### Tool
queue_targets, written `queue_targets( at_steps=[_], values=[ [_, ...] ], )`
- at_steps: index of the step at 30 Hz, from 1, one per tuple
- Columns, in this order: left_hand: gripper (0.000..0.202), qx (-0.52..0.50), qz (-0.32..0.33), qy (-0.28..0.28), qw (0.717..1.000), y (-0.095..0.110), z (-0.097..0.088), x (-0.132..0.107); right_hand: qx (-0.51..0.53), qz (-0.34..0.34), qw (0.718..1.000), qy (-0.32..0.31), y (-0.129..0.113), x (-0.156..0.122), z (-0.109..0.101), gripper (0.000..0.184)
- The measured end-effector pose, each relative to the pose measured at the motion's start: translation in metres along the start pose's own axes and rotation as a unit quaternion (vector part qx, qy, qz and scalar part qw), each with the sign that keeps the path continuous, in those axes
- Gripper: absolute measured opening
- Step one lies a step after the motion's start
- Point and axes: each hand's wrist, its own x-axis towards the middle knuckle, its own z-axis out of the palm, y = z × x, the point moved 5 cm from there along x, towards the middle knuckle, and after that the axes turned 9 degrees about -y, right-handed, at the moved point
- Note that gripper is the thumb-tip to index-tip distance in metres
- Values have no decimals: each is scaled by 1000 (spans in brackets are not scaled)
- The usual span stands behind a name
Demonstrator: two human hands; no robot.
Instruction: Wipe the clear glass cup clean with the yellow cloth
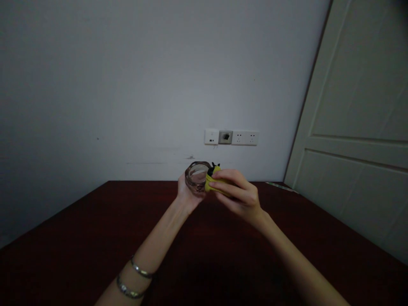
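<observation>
In the head view, my left hand (188,196) grips a round, thick-walled, brownish see-through glass dish (187,180) from below and behind, above the table. The dish is tilted, its open top facing me. My right hand (240,193) is closed around a bunched yellow cloth (216,180) with a black part showing at its upper end. The cloth is up against the right side of the dish's rim. The fingers of my left hand are mostly hidden behind the dish.
Under my hands spreads a dark red table (95,225). Its far edge meets a pale wall (153,85) with a row of sockets (231,137). To the right stands a white panelled door (360,110). A thin flat strip (282,187) lies at the table's far right edge.
</observation>
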Motion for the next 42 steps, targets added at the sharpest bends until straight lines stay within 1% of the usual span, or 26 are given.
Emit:
queue_targets(
  at_steps=[5, 10, 13, 16, 18, 21, 24, 26, 28, 29, 31, 34, 36, 38, 42],
  values=[
    [25, 10, 28, -4, 1000, 2, -5, -2, 19, 37, 999, 33, 5, -2, -1, 31],
    [30, 60, 44, 2, 997, 3, -10, -5, 55, 136, 987, 62, 15, -4, -2, 24],
    [35, 104, 46, -3, 993, 3, -12, -7, 83, 183, 977, 76, 19, -4, -3, 20],
    [36, 144, 48, -10, 988, 1, -11, -10, 106, 224, 965, 85, 23, -4, -4, 18],
    [34, 167, 64, -16, 984, 2, -8, -10, 114, 246, 959, 85, 26, -5, -6, 16],
    [32, 202, 90, -39, 975, 3, -4, -9, 109, 257, 957, 78, 28, -6, -7, 14],
    [32, 214, 112, -43, 969, 5, -4, -8, 83, 226, 968, 75, 24, -6, -3, 18],
    [30, 208, 123, -24, 970, 7, -5, -8, 55, 188, 978, 73, 18, -7, 2, 25],
    [29, 190, 117, -8, 975, 6, -6, -7, 23, 137, 988, 60, 12, -8, 9, 35],
    [29, 176, 111, -3, 978, 5, -7, -6, 5, 109, 993, 47, 10, -9, 13, 40],
    [29, 144, 102, 8, 984, 3, -9, -4, -30, 53, 998, -1, 7, -13, 22, 48],
    [27, 111, 84, 33, 990, 0, -18, 0, -74, -9, 995, -71, 7, -19, 34, 54],
    [27, 107, 60, 42, 992, -1, -26, 4, -94, -46, 990, -93, 6, -22, 40, 54],
    [26, 106, 42, 42, 993, -2, -33, 8, -106, -76, 986, -100, 3, -24, 45, 49],
    [25, 105, 23, 41, 993, -3, -43, 13, -133, -97, 980, -114, -1, -23, 51, 39]
  ],
)
